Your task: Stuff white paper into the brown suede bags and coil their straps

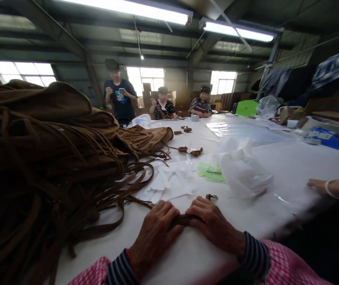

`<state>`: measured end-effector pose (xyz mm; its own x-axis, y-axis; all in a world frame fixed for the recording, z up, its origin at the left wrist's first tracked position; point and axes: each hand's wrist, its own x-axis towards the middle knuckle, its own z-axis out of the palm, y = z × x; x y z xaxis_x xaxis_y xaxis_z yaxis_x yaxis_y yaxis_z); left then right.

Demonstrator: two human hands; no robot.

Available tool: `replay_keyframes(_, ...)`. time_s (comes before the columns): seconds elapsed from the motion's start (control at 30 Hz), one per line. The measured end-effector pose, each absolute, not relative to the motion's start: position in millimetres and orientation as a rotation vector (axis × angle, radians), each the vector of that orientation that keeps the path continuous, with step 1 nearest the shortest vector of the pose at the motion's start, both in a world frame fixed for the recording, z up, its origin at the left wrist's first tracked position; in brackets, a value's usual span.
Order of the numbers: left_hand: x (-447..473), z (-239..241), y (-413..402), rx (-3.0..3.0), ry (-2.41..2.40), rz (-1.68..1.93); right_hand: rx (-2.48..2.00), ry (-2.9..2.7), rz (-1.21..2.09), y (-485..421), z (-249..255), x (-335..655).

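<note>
A brown strap (185, 220) stretches between my two hands, low over the white tabletop. My left hand (159, 233) is closed round its left part, fingers curled over it. My right hand (212, 223) grips the other side, and a short end with a metal clip (212, 196) sticks out beyond the knuckles. To the left, long loose straps (134, 182) trail from a tall pile of brown bags (33, 103). White paper slips (169, 182) lie just beyond my hands.
Green slips (211, 173) and a crumpled clear plastic bag (243, 170) lie ahead. Small strap bundles (190, 151) rest farther up the table. At right are another person's hand (320, 185) and a blue box (332, 138). Several people are across the table, including a standing person (119, 95).
</note>
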<state>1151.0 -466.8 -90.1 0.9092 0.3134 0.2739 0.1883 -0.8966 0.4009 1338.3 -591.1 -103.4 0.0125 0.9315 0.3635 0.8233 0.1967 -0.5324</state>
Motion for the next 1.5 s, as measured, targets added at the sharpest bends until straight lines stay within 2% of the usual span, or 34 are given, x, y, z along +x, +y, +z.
replay_keyframes(0.33, 1152, -105, -464, 2.72, 0.371, 0.459, -1.633, -1.808, 0.234, -587, -101, 1332)
replay_keyframes(0.47, 1144, -97, -462, 2.557, 0.463, 0.514, -1.586, -1.762, 0.058, -596, -97, 1332)
replay_keyframes(0.57, 1132, -80, -453, 2.293, 0.599, 0.528, -1.591, -1.544, -0.154, -609, -94, 1353)
replay_keyframes(0.67, 1121, -63, -435, 1.803, 0.698, 0.585, -1.792, -1.337, -0.213, -612, -93, 1392)
replay_keyframes(0.83, 1117, -51, -410, 1.165, 0.684, 0.879, -2.052, -1.43, -0.273, -585, -101, 1445)
replay_keyframes(1.2, 1094, -36, -403, 0.744, 0.573, 1.029, -2.008, -1.559, 0.035, -546, -84, 1421)
replay_keyframes(1.3, 1093, -40, -411, 0.914, 0.497, 0.906, -1.956, -1.562, 0.122, -531, -80, 1407)
replay_keyframes(1.5, 1107, -65, -453, 1.629, 0.338, 0.181, -1.842, -1.676, 0.003, -500, -73, 1388)
